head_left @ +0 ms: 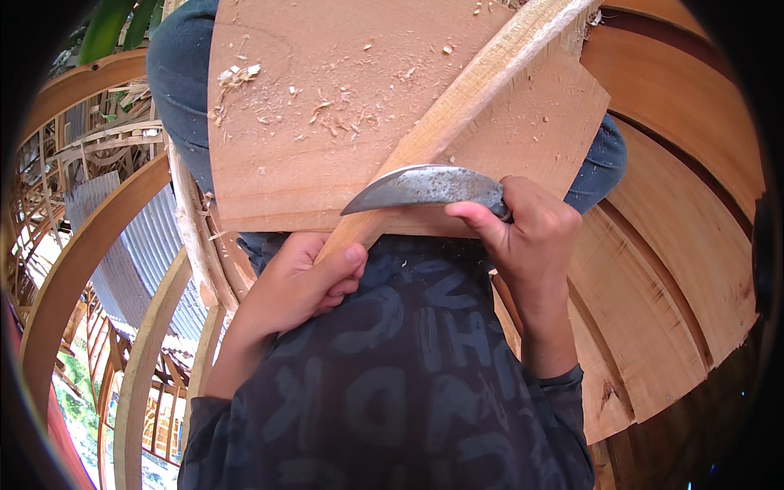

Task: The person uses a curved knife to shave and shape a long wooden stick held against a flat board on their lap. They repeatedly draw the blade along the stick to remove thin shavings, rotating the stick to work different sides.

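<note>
No packages, labels, signs or screens in view, only bare wood and tools

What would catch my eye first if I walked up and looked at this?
Most likely the curved metal knife blade in the middle, gripped by the right hand and laid across a long pale wooden stick. The left hand holds the stick's lower end. Under both lies a flat reddish board on the person's lap, strewn with wood shavings.

One curved knife blade (pixel 425 188) and one long wooden stick (pixel 465 98) are counted, along with one flat wooden board (pixel 327 122). Two hands are seen, a left hand (pixel 298 282) and a right hand (pixel 527 229). Many small wood shavings (pixel 327 114) are scattered on the board.
</note>
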Demonstrator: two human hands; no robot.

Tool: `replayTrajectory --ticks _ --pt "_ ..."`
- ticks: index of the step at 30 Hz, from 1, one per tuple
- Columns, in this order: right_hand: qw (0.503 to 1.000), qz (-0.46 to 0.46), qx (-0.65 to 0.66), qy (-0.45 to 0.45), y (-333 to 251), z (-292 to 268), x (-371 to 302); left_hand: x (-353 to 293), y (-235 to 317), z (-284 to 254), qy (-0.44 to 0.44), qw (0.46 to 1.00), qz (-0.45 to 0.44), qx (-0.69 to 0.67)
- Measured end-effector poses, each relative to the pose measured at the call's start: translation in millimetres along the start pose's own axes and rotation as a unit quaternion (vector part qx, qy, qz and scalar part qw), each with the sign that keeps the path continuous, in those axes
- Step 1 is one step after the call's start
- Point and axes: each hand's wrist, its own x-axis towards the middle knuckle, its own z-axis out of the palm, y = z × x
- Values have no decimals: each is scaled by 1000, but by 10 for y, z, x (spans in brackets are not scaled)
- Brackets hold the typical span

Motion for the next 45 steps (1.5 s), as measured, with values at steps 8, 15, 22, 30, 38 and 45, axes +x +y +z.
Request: replayTrajectory --ticks 8,15,22,30,38,45 --pt "981 175 -14 81 577 -123 -54 9 -23 -20 -31 999 -5 -44" --pt "978 194 69 39 337 -280 -178 19 -11 93 23 999 14 18" --pt "1000 -11 20 10 -41 79 -36 -15 -33 110 44 997 48 50" --pt "938 317 32 136 1201 -331 6 -15 -74 77 59 993 51 87" --pt "997 41 65 -23 36 -89 -121 8 -29 152 55 998 18 38" --pt "1000 -19 15 17 65 80 -24 -6 -27 94 32 999 22 18"
